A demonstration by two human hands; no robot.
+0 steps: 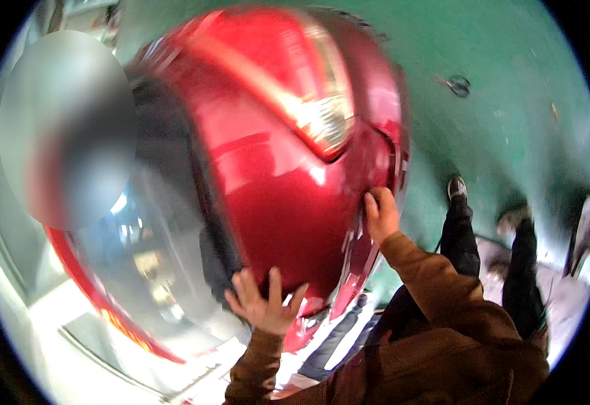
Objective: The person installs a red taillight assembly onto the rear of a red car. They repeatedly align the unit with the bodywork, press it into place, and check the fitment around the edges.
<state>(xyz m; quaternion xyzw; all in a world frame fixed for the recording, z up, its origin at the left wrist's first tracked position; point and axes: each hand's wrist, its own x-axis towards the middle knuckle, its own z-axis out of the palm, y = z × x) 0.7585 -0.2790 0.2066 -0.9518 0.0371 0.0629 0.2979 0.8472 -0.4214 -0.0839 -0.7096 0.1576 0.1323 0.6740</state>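
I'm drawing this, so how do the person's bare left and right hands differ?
The bare left hand has spread fingers, while the bare right hand has curled fingers. The left hand is by the near-left corner of the glossy red car panel; the right hand is at its right edge. Both come from brown sleeves.

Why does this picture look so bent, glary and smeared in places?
Head view: wide fisheye curvature, with black round the rim; head view: white glare at lower left, a highlight on the red panel; head view: the lamp looks smeared, perhaps by motion; head view: an oval blur at upper left, soft shadows on the green floor.
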